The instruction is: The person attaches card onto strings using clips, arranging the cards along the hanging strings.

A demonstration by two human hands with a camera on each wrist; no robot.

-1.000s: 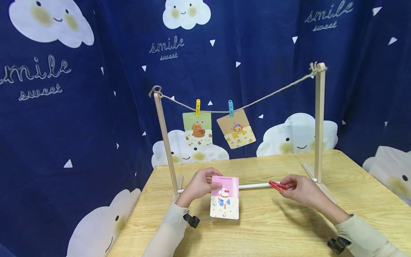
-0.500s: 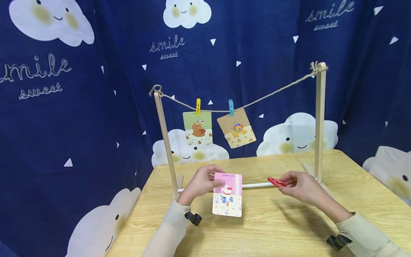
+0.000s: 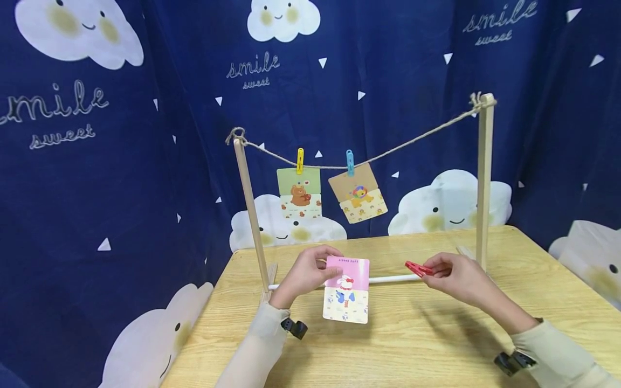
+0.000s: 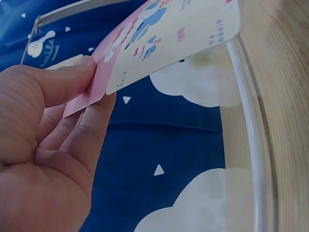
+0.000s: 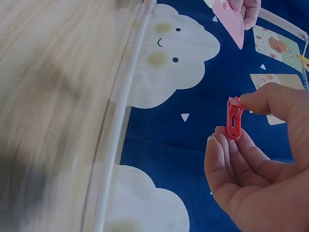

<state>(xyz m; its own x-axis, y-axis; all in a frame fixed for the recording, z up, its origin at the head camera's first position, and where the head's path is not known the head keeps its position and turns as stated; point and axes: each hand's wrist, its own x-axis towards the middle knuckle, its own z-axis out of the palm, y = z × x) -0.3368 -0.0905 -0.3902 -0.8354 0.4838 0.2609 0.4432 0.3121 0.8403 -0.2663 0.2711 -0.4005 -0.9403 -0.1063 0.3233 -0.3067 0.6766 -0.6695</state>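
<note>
The left hand (image 3: 305,272) is pinching the pink card (image 3: 346,296) by its upper left edge, above the wooden table (image 3: 436,345). The right hand (image 3: 458,277) is gripping a red clothespin (image 3: 418,268) between thumb and fingertips, right of the card.

Beige long sleeves (image 3: 262,345), black wrist straps (image 3: 294,327).

Glossy paper card (image 3: 346,291), red plastic clip (image 3: 418,268), matt wooden table (image 3: 412,345)

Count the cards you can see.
3: a green card and a tan card clipped to the string, and a pink card pinched in the left hand.
</note>
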